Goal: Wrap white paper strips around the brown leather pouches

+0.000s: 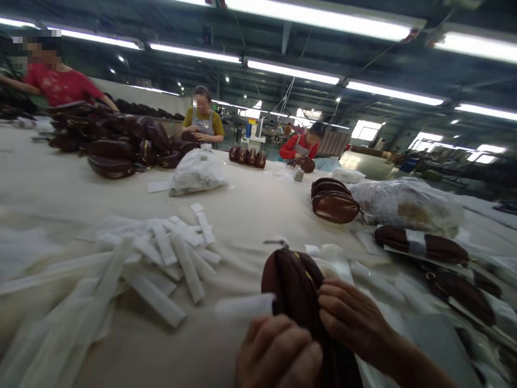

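A dark brown bag [285, 280] with a brass-coloured zip stands upright on the pale table in front of me. My right hand [351, 318] grips the bag's right side, fingers bent against the edge near the zip. Low in the view, my left hand [278, 353] is closed in front of the bag's left side; what lies within its fingers is hidden. A blurred white strip [244, 305] sticks out leftward just above the left hand, against the bag. Whether the left fingers hold that strip or the bag, I cannot make out.
Loose white strips [161, 258] are heaped on the left. Brown bags lie in a pile [121, 140] at the far left, a stack [335, 202] and a wrapped bag [424, 245] on the right. Clear plastic [407, 202] sits behind. Several people work beyond, including one in red [301, 145].
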{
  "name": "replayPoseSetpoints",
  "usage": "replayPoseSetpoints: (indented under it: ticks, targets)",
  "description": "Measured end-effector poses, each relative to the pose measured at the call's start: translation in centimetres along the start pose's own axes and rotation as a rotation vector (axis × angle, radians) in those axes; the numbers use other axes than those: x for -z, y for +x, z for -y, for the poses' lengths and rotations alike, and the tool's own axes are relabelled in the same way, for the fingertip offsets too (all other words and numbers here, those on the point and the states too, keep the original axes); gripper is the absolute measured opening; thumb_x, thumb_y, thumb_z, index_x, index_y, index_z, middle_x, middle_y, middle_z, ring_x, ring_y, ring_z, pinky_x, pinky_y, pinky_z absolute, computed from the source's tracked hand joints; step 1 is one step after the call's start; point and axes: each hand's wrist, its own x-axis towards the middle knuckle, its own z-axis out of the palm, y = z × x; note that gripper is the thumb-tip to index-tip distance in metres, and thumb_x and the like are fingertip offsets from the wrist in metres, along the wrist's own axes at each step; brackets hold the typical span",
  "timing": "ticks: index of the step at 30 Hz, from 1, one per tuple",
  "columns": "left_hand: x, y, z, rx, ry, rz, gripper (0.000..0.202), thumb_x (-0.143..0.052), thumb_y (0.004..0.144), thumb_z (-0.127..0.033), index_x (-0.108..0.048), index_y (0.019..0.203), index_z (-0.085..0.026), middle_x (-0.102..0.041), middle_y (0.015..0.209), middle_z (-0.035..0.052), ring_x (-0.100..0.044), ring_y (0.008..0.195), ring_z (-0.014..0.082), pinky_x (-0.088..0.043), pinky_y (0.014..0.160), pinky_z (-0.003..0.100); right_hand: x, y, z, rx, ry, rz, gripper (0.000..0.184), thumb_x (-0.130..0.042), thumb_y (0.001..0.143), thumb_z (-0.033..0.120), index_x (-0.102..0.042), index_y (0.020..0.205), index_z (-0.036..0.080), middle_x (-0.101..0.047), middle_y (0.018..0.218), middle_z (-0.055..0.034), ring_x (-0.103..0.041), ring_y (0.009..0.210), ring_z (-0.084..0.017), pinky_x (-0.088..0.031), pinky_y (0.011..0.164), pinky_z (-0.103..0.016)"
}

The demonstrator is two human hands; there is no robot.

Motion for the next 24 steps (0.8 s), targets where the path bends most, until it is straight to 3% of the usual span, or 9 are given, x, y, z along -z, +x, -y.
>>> replayPoseSetpoints:
  ticks: [1, 2, 4, 6, 8, 12, 17, 21, 24]
  targets:
    - [1.7, 0.1, -0.2, 0.04, -0.006, -0.06, 0.027, -0.042, 0.088, -0.011, -0.055, 0.11, -0.019, -0.064, 0.099, 0.0086, -0.059, 0.096, 0.0199, -0.048, 0.083, 0.035, 0.1, 0.6, 2.3, 0.041, 0.044, -0.006, 0.031, -0.036, 0.093, 0.011, -0.06, 0.077, 0.019, -0.067, 0.076, 0.0002, -0.062, 0.082, -0.012, -0.044, 0.097, -0.029]
    - [3.2, 0.1, -0.4, 0.059, -0.038, -0.03, 0.027, -0.04, 0.086, -0.009, -0.055, 0.107, -0.016, -0.064, 0.098, 0.0095, -0.058, 0.096, 0.0195, -0.047, 0.085, 0.035, 0.1, 1.1, 4.4, 0.062, 0.088, -0.005, 0.033, -0.033, 0.094, 0.01, -0.06, 0.077, 0.02, -0.067, 0.074, 0.0011, -0.063, 0.081, -0.011, -0.043, 0.099, -0.029]
    - [5.9, -0.5, -0.9, 0.065, -0.11, 0.142, 0.021, -0.04, 0.081, -0.008, -0.055, 0.094, -0.017, -0.063, 0.088, 0.0055, -0.057, 0.086, 0.0169, -0.045, 0.085, 0.033, -0.1, 1.5, 7.7, 0.099, 0.168, -0.013, 0.038, -0.031, 0.093, 0.008, -0.061, 0.077, 0.023, -0.067, 0.072, 0.0032, -0.064, 0.081, -0.01, -0.041, 0.103, -0.027]
    - [7.6, -1.7, -1.1, 0.054, -0.156, 0.301, 0.018, -0.042, 0.078, -0.009, -0.054, 0.09, -0.017, -0.061, 0.087, 0.0038, -0.054, 0.085, 0.0163, -0.043, 0.088, 0.032, -0.3, 1.6, 9.5, 0.136, 0.21, -0.033, 0.037, -0.032, 0.093, 0.008, -0.062, 0.079, 0.023, -0.07, 0.075, 0.0043, -0.065, 0.086, -0.01, -0.038, 0.106, -0.027]
    - [8.4, -3.0, -1.0, 0.047, -0.145, 0.369, 0.02, -0.045, 0.077, -0.012, -0.053, 0.095, -0.016, -0.059, 0.092, 0.005, -0.053, 0.089, 0.0175, -0.04, 0.09, 0.034, -0.3, 1.5, 9.9, 0.171, 0.2, -0.041, 0.034, -0.035, 0.093, 0.009, -0.064, 0.081, 0.022, -0.072, 0.083, 0.003, -0.065, 0.094, -0.012, -0.04, 0.106, -0.029]
    - [8.1, -3.7, 0.2, -0.026, -0.018, 0.428, 0.016, -0.05, 0.085, -0.021, -0.053, 0.1, -0.017, -0.057, 0.097, 0.0054, -0.051, 0.09, 0.0178, -0.039, 0.087, 0.032, 1.1, 0.9, 8.9, 0.157, 0.176, 0.064, 0.027, -0.039, 0.093, 0.014, -0.065, 0.091, 0.022, -0.072, 0.101, -0.0019, -0.06, 0.109, -0.016, -0.049, 0.096, -0.032]
    - [6.3, -3.3, -0.3, -0.034, 0.107, 0.384, 0.01, -0.054, 0.089, -0.028, -0.056, 0.088, -0.018, -0.058, 0.086, 0.0021, -0.05, 0.078, 0.0161, -0.037, 0.072, 0.03, 3.0, -0.8, 11.8, -0.224, 0.209, 0.044, 0.026, -0.045, 0.089, 0.016, -0.06, 0.11, 0.02, -0.07, 0.097, -0.0065, -0.064, 0.096, -0.017, -0.053, 0.08, -0.027]
    - [5.3, -4.1, -2.6, 0.019, 0.158, 0.314, 0.014, -0.049, 0.091, -0.027, -0.053, 0.082, -0.017, -0.053, 0.077, 0.0022, -0.046, 0.071, 0.0164, -0.036, 0.067, 0.031, 1.8, -2.0, 15.5, -0.386, -0.002, -0.016, 0.025, -0.05, 0.089, 0.024, -0.06, 0.11, 0.017, -0.069, 0.088, -0.0075, -0.064, 0.08, -0.02, -0.05, 0.072, -0.031]
    - [5.4, -4.7, -3.1, 0.035, 0.197, 0.28, 0.023, -0.046, 0.094, -0.034, -0.054, 0.08, -0.017, -0.051, 0.078, 0.0023, -0.047, 0.072, 0.0167, -0.038, 0.068, 0.03, 0.6, -2.6, 16.4, -0.432, -0.072, -0.062, 0.021, -0.049, 0.09, 0.024, -0.06, 0.107, 0.017, -0.068, 0.086, -0.0071, -0.063, 0.079, -0.021, -0.049, 0.073, -0.033]
